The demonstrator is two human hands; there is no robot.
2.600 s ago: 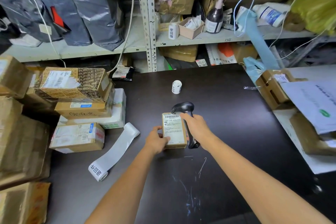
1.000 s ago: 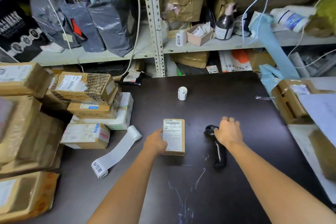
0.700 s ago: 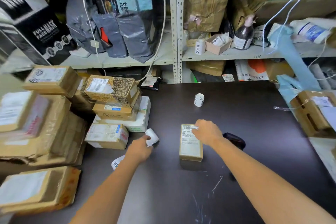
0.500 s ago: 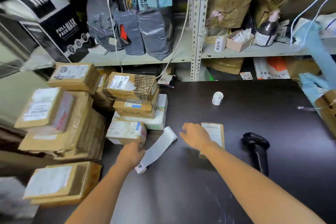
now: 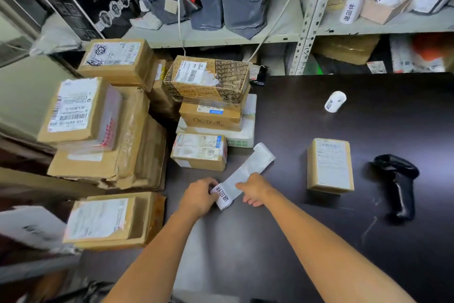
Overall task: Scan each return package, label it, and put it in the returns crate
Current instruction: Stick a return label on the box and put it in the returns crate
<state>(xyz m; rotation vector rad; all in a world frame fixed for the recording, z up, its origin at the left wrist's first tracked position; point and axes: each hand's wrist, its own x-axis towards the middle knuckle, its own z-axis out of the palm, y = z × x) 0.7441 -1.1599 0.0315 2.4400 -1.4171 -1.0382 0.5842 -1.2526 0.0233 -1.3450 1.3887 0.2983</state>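
Return package [image 5: 330,166] sits flat on the bench [image 5: 319,241], right of the right grip [image 5: 255,188] and touched by neither grip; scanner [image 5: 398,184] lies loose further right. Both grips are clamped on the label strip [image 5: 248,170]: left grip [image 5: 200,195] pinches the printed end, right grip holds the backing beside it, so it looks like a label is being peeled. Still to do, by my read: stick it on, crate the box (no crate in view), then work through the stack of boxes [image 5: 208,116] beyond the left grip.

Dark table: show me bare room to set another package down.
Free: the far stretch between the small roll and the labelled package, and the near corner in front of the scanner. Crowded: the left, where stacked boxes meet the label strip.
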